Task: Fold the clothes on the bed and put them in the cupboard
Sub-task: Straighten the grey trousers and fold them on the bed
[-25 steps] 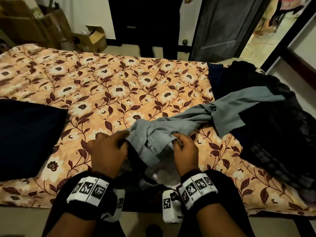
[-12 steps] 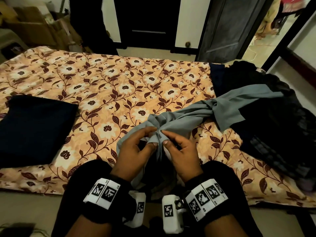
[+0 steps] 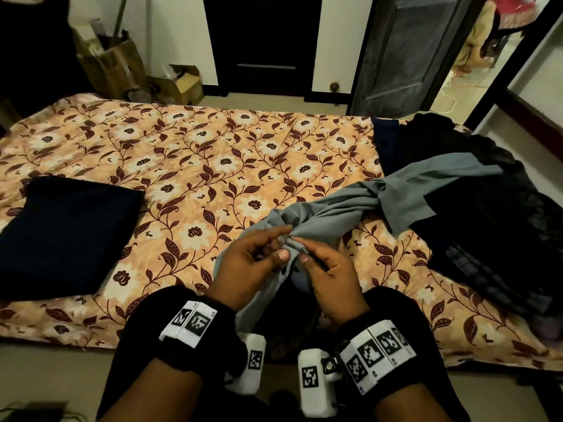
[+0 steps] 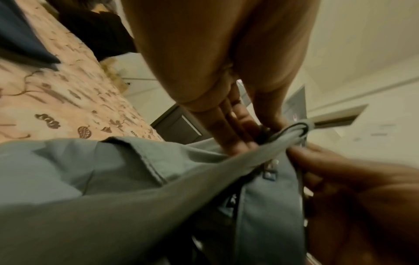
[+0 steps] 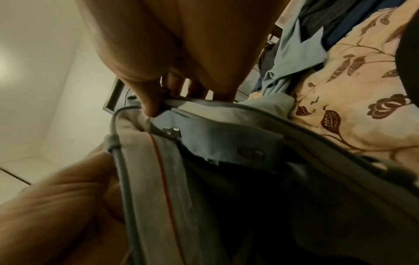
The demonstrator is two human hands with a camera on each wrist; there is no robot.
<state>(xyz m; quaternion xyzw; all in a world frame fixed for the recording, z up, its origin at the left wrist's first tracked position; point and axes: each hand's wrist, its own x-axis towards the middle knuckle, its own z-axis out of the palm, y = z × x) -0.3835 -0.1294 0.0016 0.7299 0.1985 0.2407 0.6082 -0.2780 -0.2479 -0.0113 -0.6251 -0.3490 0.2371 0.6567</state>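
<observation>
Grey trousers [image 3: 350, 205] trail from the dark clothes pile [image 3: 487, 214] at the bed's right side to my hands near the front edge. My left hand [image 3: 259, 263] and right hand [image 3: 326, 275] pinch the waistband close together, thumbs facing. In the left wrist view the left hand [image 4: 238, 129] holds the bunched grey trousers [image 4: 113, 188] at the waist. In the right wrist view the right hand [image 5: 158, 93] pinches the trousers' [image 5: 226, 134] waistband rim beside a metal hook clasp [image 5: 171, 133]. A folded navy garment [image 3: 67, 236] lies on the bed's left.
The floral bedsheet [image 3: 213, 153] covers the bed. Cardboard boxes [image 3: 122, 68] stand by the far wall at left. A dark doorway [image 3: 262, 41] and a grey door [image 3: 405, 50] are behind the bed. Floor runs below the bed's front edge.
My hands came together from a wider grip on the bunched trousers to pinching the waistband side by side, lifted slightly. The head view shifted, showing more of the bed's left.
</observation>
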